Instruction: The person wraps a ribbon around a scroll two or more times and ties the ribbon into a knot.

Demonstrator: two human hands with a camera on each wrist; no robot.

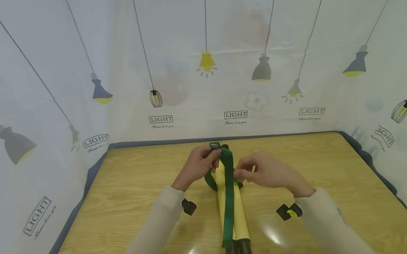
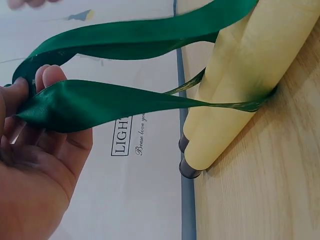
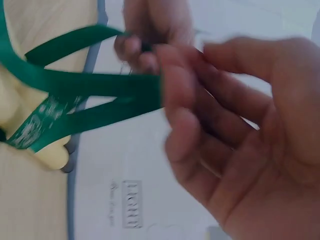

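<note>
Two pale yellow rolls with black end caps (image 1: 241, 215) lie side by side on the table, pointing away from me. A green ribbon (image 2: 100, 105) passes around them and rises to my left hand (image 1: 200, 163), whose thumb and fingers pinch it above the rolls. One long length of the ribbon hangs down along the rolls toward their near ends in the head view. My right hand (image 1: 266, 170) is just right of the ribbon, its fingers loosely bent and nothing seen between them. In the right wrist view its fingers (image 3: 180, 90) overlap the ribbon and look blurred.
The wooden table (image 1: 124, 213) has a blue-grey edging (image 1: 176, 140) along its back and sides. White cloth walls (image 1: 181, 33) printed with hanging lamps enclose it on three sides. Black wrist devices (image 1: 289, 212) are beside both sleeves.
</note>
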